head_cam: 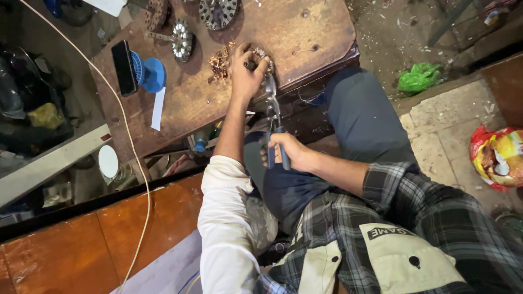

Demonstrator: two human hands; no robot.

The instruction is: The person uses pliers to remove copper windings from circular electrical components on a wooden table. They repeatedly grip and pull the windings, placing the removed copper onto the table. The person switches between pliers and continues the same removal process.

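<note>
A red and yellow crinkled packet (498, 157) is seen on the paved floor at the far right; a crumpled green bag (418, 77) lies on the ground beyond the knee; a white paper strip (158, 108) lies on the worktop (305, 38) just beside a blue round stand (150, 73), against which a dark phone (124, 67) is propped; a pale patch with dark lettering is sewn on the plaid shirt at the lower right.

The left hand (246, 73) is stretched forward with the arm nearly straight, white sleeve pushed to the elbow; its fingers (239, 54) are curled over a round metal wound core (260, 60) at the near edge of the worktop, pressing it down; a heap of reddish copper scraps (220, 62) lies just beside it.

The right hand (289, 152) is held over the lap, forearm bent inward; its fingers are closed round the blue handles of a pair of cutters (275, 122), whose metal head points up toward the core; whether the blades touch the core cannot be told.

Two further toothed metal discs (182, 39) lie farther back on the worktop.
</note>
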